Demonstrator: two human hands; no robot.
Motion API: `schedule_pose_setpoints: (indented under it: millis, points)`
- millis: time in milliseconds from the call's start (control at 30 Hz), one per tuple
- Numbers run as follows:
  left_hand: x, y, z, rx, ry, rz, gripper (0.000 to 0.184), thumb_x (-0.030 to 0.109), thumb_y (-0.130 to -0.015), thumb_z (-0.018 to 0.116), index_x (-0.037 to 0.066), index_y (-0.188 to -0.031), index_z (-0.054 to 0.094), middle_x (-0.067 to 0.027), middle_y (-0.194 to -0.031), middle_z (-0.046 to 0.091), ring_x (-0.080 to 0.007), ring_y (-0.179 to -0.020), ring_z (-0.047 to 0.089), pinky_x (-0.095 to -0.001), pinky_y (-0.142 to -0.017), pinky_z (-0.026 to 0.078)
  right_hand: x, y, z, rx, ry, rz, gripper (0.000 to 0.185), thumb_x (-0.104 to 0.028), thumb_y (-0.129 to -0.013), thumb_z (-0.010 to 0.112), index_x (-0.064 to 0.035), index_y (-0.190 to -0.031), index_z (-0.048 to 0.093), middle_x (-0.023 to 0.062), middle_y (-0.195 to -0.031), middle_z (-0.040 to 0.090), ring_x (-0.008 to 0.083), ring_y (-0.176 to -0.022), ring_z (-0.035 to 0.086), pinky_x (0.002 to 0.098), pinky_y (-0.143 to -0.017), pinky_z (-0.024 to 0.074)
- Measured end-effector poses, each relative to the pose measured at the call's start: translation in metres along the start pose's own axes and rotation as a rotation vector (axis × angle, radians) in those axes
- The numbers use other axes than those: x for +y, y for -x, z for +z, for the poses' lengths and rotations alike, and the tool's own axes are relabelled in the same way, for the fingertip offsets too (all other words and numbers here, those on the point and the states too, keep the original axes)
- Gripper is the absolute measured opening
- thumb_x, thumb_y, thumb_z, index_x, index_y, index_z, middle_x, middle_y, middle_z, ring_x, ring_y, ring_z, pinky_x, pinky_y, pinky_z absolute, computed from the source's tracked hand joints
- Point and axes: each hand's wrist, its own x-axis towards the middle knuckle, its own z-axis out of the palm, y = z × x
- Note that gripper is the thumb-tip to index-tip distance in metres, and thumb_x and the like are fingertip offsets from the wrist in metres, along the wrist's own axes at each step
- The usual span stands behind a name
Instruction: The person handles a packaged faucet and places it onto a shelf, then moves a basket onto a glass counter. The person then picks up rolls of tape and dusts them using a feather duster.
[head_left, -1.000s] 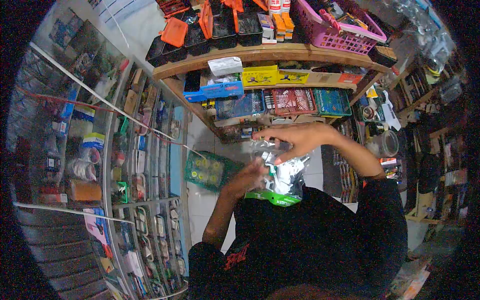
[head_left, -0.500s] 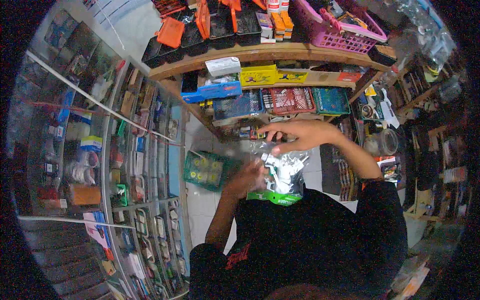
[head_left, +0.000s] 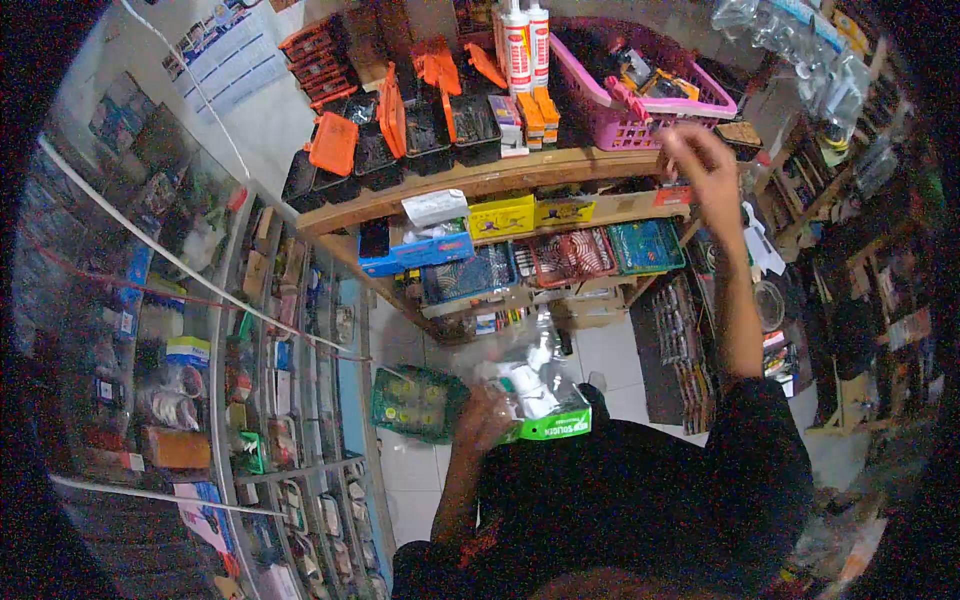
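Note:
My left hand (head_left: 487,415) is closed on the side of a clear plastic bag (head_left: 545,360) with a green printed band, held low before my chest. White pieces (head_left: 540,398) show inside it; their exact kind is hard to make out. Raised to the right, my right hand (head_left: 703,170) is in front of the pink basket (head_left: 650,136) at the counter's edge. Its fingers are bent, slightly blurred and apart, and I see nothing held in them. Several small packaged items lie inside the basket.
Black bins with orange lids (head_left: 333,144) and sealant tubes (head_left: 518,55) stand on the wooden counter (head_left: 480,178). Below are a blue box (head_left: 415,255) and plastic baskets (head_left: 572,255). A green basket (head_left: 415,403) sits on the floor, near a glass display case (head_left: 225,370) at left.
My right hand has left the bag and moved up and right to the pink basket. The bag stays in my left hand. The view has tilted up, showing more of the counter.

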Motion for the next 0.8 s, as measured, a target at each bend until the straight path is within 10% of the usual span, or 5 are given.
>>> schedule_pose_setpoints:
  millis: [267,467,600,800]
  points:
    - [-0.009,-0.055,-0.067,-0.869,0.743,0.157,0.046,0.041,-0.089,0.060,0.011,-0.124,0.055,-0.0155,-0.121,0.057,-0.0313,-0.100,0.059,-0.0423,-0.079,0.052,0.057,-0.136,0.017,-0.101,0.356,0.108,0.059,-0.052,-0.081,0.066,-0.0009,-0.111,0.062,0.0137,-0.104,0.066,0.0226,-0.095,0.061,0.0343,-0.084,0.0476]
    - [0.047,-0.009,-0.001,-0.199,0.516,0.352,0.049,0.036,-0.087,0.064,0.008,-0.125,0.054,-0.0162,-0.121,0.057,-0.0318,-0.101,0.058,-0.0419,-0.082,0.051,0.137,-0.213,0.037,-0.373,0.787,0.189,0.059,-0.038,-0.078,0.075,0.0037,-0.116,0.058,0.0153,-0.091,0.066,0.0231,-0.086,0.062,0.0363,-0.077,0.0491]
    - [0.061,-0.006,-0.006,-0.063,0.337,0.442,0.050,0.031,-0.088,0.063,0.008,-0.129,0.047,-0.0137,-0.122,0.055,-0.0285,-0.105,0.057,-0.0426,-0.087,0.049,0.211,-0.246,0.014,-0.260,0.448,0.114,0.044,-0.017,-0.085,0.067,0.0020,-0.123,0.055,0.0091,-0.086,0.066,0.0144,-0.073,0.061,0.0285,-0.061,0.0492]
    - [0.112,0.032,0.038,0.228,0.133,0.635,0.051,0.027,-0.088,0.064,0.006,-0.129,0.044,-0.0119,-0.115,0.057,-0.0243,-0.102,0.058,-0.0377,-0.087,0.049,0.091,-0.124,-0.017,0.004,0.338,0.008,0.060,-0.026,-0.083,0.073,-0.0012,-0.132,0.050,0.0129,-0.110,0.064,0.0155,-0.093,0.060,0.0272,-0.080,0.0493]
